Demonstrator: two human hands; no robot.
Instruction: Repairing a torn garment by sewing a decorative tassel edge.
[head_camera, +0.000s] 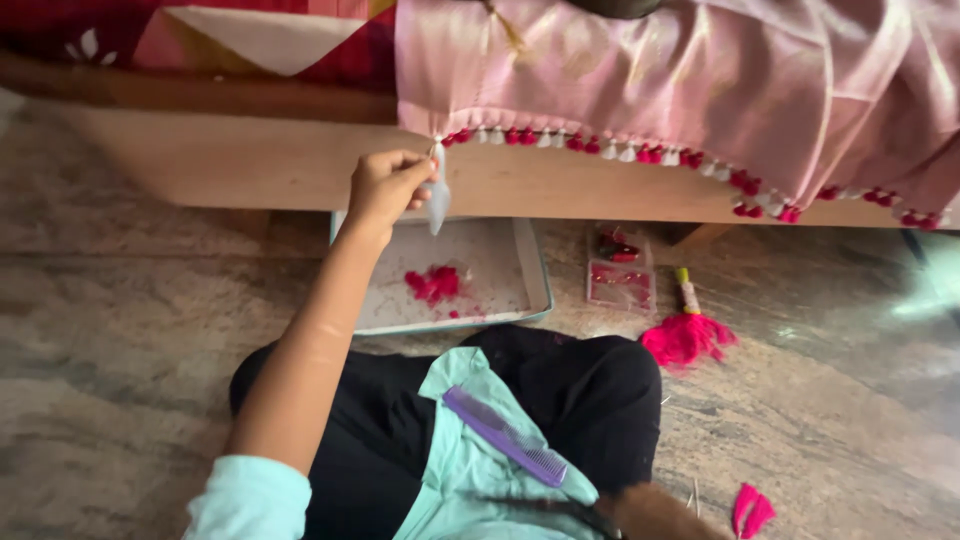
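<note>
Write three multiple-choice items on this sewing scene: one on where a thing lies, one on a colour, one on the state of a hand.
1. Where does the purple comb lie?
A. on the person's lap
B. in the tray
C. on the bed

2. What colour is the cloth with the tasselled edge?
A. green
B. pink
C. black

3. What is the left hand doing?
A. lying flat on the floor
B. gripping the comb
C. pinching a white tassel at the cloth's edge

Answers:
1 A, the comb rests on the light teal garment over the black-clad legs, apart from the tray.
2 B, the draped cloth is pale pink, its hem set with red and white tassels.
3 C, the fingers are closed on a white tassel at the left end of the hem; the right hand is barely in view at the bottom edge.
</note>
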